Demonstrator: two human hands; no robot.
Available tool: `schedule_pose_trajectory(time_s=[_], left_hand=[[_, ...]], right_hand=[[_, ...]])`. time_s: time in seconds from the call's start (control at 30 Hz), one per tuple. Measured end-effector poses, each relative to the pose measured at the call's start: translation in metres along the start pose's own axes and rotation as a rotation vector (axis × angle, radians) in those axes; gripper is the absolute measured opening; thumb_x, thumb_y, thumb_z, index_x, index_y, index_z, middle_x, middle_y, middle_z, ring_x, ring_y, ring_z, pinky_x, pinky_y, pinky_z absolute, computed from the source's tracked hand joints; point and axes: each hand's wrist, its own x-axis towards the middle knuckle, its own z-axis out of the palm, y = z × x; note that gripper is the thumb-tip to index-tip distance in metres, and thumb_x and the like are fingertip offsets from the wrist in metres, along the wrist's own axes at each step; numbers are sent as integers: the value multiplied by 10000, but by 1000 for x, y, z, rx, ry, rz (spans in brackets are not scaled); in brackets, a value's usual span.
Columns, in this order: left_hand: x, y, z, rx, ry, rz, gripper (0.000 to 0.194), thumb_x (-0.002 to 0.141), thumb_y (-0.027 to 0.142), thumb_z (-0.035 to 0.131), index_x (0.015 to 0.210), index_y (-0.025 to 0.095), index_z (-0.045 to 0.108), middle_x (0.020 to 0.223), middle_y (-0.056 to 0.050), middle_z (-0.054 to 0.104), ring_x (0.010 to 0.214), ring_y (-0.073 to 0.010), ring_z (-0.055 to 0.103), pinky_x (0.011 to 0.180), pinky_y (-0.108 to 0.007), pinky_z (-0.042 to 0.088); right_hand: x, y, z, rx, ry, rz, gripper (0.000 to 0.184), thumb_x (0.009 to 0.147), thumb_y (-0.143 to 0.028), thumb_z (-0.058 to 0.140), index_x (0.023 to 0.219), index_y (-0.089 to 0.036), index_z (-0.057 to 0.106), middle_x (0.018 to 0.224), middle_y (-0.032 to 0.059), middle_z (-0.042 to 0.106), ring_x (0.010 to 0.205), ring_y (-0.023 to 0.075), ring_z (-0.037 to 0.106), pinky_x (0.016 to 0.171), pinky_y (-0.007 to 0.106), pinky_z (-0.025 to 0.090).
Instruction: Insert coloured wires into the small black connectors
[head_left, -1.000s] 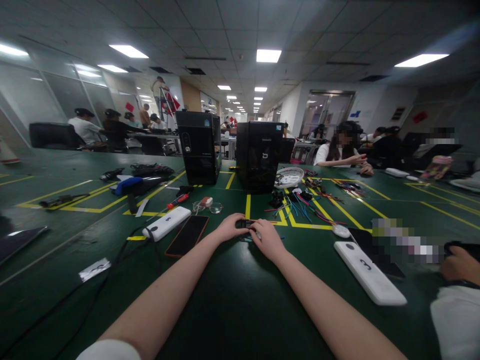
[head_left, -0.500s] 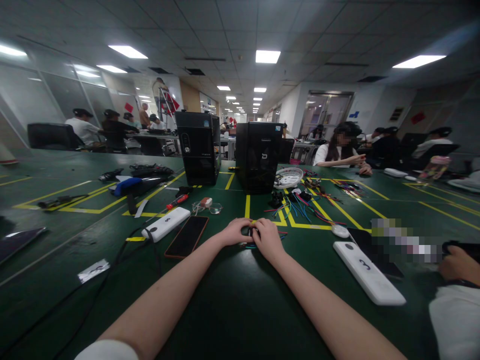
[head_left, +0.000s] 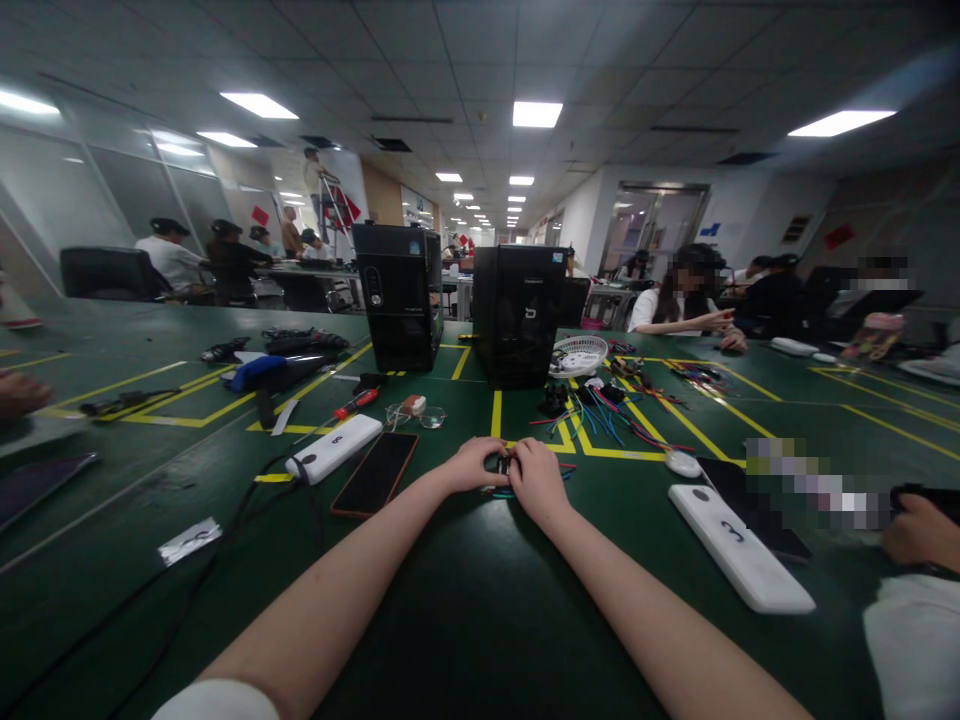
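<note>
My left hand [head_left: 472, 465] and my right hand [head_left: 538, 478] meet over the middle of the table. Between their fingertips is a small black part [head_left: 503, 465], gripped from both sides; its kind is too small to make out. Red and blue wire ends [head_left: 498, 492] show under and beside my hands. A phone with an orange-brown edge [head_left: 375, 474] lies to the left of my left hand. Beyond my right hand lies a bundle of coloured wires with black connectors [head_left: 600, 405].
Two black computer towers [head_left: 397, 300] stand ahead. Left of centre are a white power bank [head_left: 334, 448], a red screwdriver [head_left: 355, 404] and glasses [head_left: 426, 417]. A white basket [head_left: 579, 355] and another power bank [head_left: 739, 550] are on the right. A person's hand [head_left: 921, 530] is at the right edge.
My hands stay together at the same spot, with a slight shift of the fingers around the small black part. At the far left, another person's hand has come into view.
</note>
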Motion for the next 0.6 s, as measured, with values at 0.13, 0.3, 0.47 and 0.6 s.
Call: schedule_pose_trajectory(time_s=[0.13,0.3,0.47,0.6], left_hand=[[1,4,-2,6,-30,16,328,649,386,680,885,183,579,1036,-48,609,965,-223,540,879,-321,385],[1,6,-4,-11,-54,13,339,655,393,677,909,191,577,1031,-36,610,947,-213,544,866,-310,379],[2,4,-4,-2,-66,28,347,663,398,672,918,186,572,1027,-39,608,939,-214,546,856,-306,378],[2,2,-3,7,-64,29,373,650,422,678,916,183,576,1009,-43,610,932,-218,545,846,-306,381]], right_hand=[[1,2,4,46,22,35,91,786,-161,430,804,-184,516,886,69,521,857,195,458,747,315,345],[0,4,12,75,37,74,85,777,-156,421,793,-185,499,870,64,507,874,198,453,764,326,343],[0,2,12,95,45,109,71,778,-157,418,787,-186,482,866,58,503,878,196,453,782,332,330],[2,2,10,173,106,154,95,802,-172,381,797,-182,475,864,60,508,854,191,456,770,328,329]])
